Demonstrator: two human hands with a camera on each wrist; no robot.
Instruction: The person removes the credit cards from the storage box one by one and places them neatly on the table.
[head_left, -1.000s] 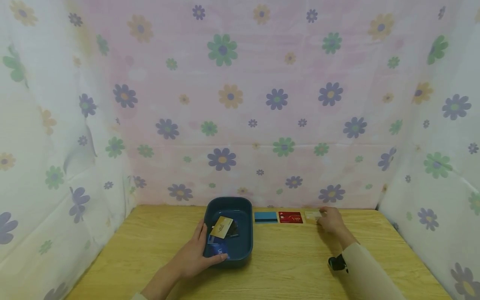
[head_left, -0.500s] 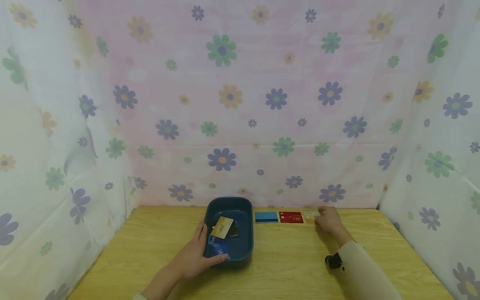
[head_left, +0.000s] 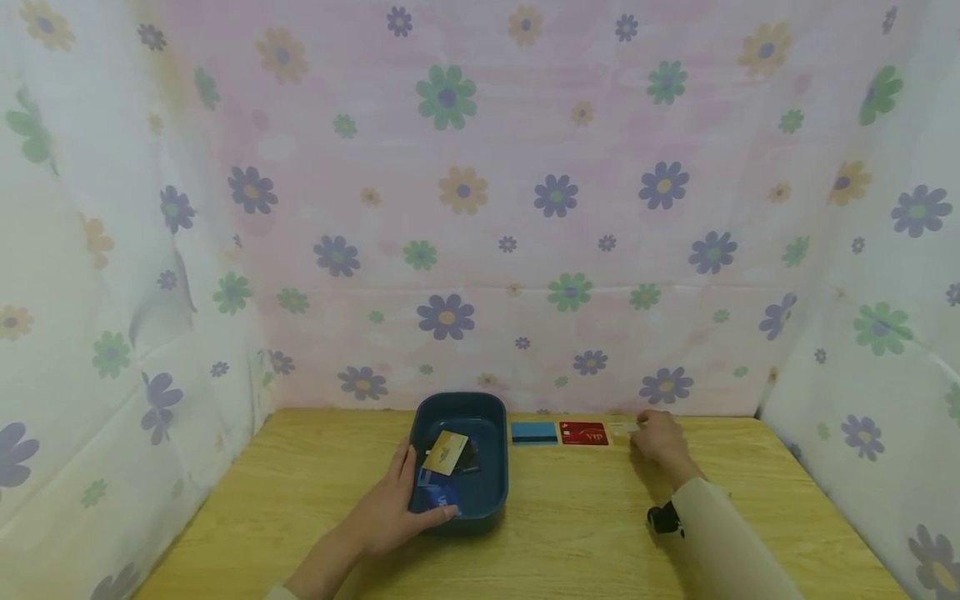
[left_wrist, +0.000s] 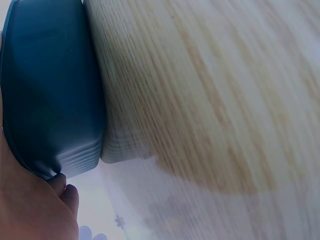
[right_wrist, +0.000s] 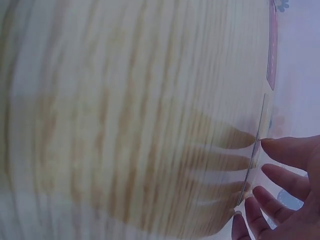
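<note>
My left hand (head_left: pixel 384 507) grips the dark blue rectangular tray (head_left: pixel 491 492) at its near left corner, fingers along the outer left wall and thumb over the rim. In the tray lie a gold card (head_left: pixel 446 453), a dark card (head_left: pixel 469 457) partly under it, and blue cards (head_left: pixel 442 497) near the thumb. My right hand (head_left: pixel 660 437) touches a pale card (head_left: pixel 622 427) lying flat at the table's back edge; in the right wrist view, its fingertips (right_wrist: pixel 267 145) spread along that card, and the hand hides its right end in the head view.
Left of the pale card, in the same row, lie a red VIP card (head_left: pixel 584 433) and a light blue card (head_left: pixel 534 433) with a dark stripe. A flowered cloth (head_left: pixel 495 275) rises behind the wooden table (head_left: pixel 570 533) and along both sides. A black device (head_left: pixel 663 518) sits at the right wrist.
My right hand has shifted slightly left along the pale card, and less of that card shows. The left hand and the tray have stayed in place.
</note>
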